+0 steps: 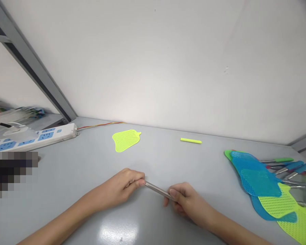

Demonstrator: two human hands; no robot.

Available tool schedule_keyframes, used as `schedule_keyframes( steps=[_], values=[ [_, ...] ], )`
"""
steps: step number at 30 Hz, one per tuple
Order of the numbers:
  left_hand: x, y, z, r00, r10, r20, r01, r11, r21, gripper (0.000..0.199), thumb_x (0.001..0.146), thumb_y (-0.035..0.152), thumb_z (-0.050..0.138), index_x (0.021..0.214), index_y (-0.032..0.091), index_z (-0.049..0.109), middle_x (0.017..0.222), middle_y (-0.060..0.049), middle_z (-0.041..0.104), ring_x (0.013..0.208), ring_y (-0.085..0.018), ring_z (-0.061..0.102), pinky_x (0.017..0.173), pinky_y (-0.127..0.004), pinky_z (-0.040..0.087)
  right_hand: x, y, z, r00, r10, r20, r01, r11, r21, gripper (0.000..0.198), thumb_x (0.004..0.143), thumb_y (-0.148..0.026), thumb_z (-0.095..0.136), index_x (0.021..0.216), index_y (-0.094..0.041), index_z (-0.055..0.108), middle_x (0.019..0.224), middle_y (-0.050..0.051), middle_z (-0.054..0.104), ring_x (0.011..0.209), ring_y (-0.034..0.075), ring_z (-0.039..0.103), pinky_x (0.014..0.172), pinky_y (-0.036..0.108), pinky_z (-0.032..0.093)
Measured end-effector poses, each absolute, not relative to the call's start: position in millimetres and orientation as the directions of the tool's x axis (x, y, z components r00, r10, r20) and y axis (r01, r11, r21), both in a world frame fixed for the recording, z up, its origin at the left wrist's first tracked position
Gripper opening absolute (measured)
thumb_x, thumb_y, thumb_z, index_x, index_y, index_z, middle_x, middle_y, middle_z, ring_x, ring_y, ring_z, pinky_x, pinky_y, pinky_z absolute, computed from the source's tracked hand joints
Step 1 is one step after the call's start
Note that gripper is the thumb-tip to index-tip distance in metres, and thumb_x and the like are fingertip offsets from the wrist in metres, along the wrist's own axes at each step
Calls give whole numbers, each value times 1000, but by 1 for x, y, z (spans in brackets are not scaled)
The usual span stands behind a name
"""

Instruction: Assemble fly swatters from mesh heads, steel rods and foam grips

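Observation:
Between my two hands a thin silvery metal rod is held slanting, its right end lower in the picture. My left hand is closed on the rod's left end, and my right hand grips it near the right end; both ends are hidden by fingers. Beyond my left hand a yellow-green perforated fly swatter head lies flat with its short neck pointing right. A yellow-green handle sleeve lies apart from it, farther right near the wall.
At the right is a pile of blue, green and yellow fly swatters with metal shafts. A white power strip with a plug lies at the left, a thin cable running from it. The white wall borders the grey table.

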State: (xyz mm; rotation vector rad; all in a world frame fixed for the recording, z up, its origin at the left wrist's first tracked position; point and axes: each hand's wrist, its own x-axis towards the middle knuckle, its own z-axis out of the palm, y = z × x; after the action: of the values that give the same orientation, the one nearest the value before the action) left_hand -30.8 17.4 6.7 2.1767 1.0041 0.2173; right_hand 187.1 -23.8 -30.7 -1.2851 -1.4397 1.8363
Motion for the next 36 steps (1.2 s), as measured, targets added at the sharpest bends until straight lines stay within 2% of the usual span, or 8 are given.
schedule_keyframes(
  steps=[6,16,22,29,36],
  values=[
    [-30,22,4,675,726,-133,592,-425,685,35,86,31,28,55,17,33,51,7,24,46,-7,26,44,-19,21,188,-21,-30,-470,790,-393,151,-367,-918,39,79,-45,38,71,-12,57,43,-6,27,36,4,22,36,18,17],
    [-30,20,10,646,763,-10,637,-533,557,31,87,28,29,59,18,37,57,5,38,54,-9,40,53,-19,30,189,-20,-26,-505,785,-358,69,-376,-924,37,80,-44,39,75,-12,57,45,-6,30,37,3,23,35,16,18],
    [-32,21,18,621,784,6,639,-511,576,22,86,31,29,74,20,45,66,5,45,57,-9,42,55,-19,32,189,-18,-25,-554,770,-317,10,-375,-927,38,79,-46,39,78,-12,56,45,-6,28,36,3,21,34,17,16],
    [-37,26,17,556,830,39,703,-496,509,20,79,40,41,85,22,47,59,6,37,53,-10,40,51,-19,32,193,-15,-22,-576,741,-344,-45,-449,-892,38,77,-49,40,78,-14,54,49,-6,26,38,3,18,34,16,11],
    [-35,26,10,518,849,106,705,-494,509,18,81,36,38,83,21,48,57,6,37,51,-9,39,50,-19,32,193,-15,-20,-579,739,-344,-54,-455,-889,39,77,-50,40,79,-14,54,51,-6,27,39,3,18,34,17,10]
  ],
)
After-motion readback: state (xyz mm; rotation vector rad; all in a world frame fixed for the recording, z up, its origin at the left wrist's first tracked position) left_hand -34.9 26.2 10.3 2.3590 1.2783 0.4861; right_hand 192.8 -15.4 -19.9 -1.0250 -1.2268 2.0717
